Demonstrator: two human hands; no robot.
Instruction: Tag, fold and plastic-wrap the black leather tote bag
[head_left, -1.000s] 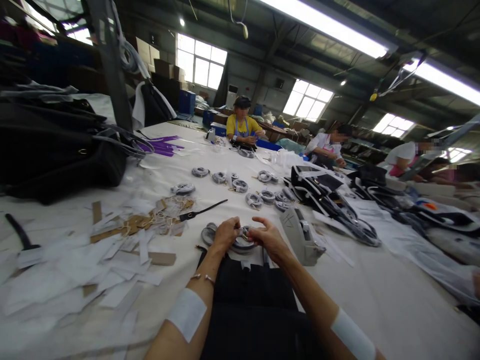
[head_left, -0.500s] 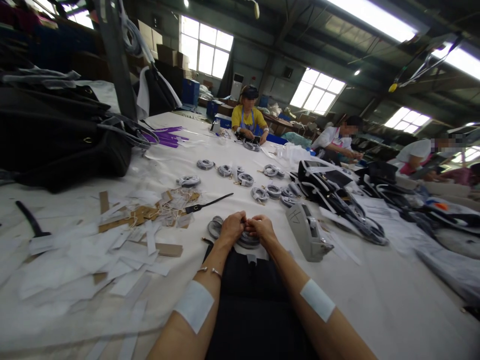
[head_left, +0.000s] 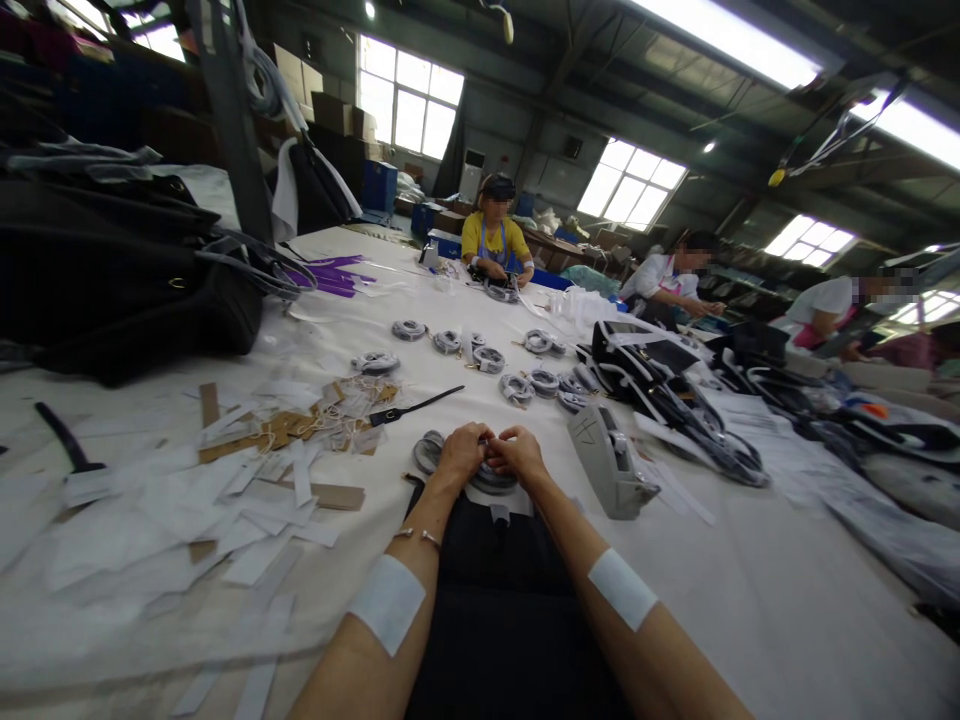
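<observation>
I'm pinching the coiled strap (head_left: 492, 480) with left hand (head_left: 460, 455) and right hand (head_left: 520, 452), both grips closed on it, so the coil cannot spring loose.

White desk (head_left: 750, 600) bearing a litter of white paper slips (head_left: 150, 530) and brown card tags (head_left: 285, 430) at left, a large black handbag (head_left: 112, 290) behind them, a slim black tool (head_left: 416, 406), possibly a cutter, rows of coiled straps (head_left: 517, 388) at centre, a grey tape dispenser (head_left: 611, 462) at right, and a person in yellow (head_left: 491, 240) seated at the far end.
</observation>
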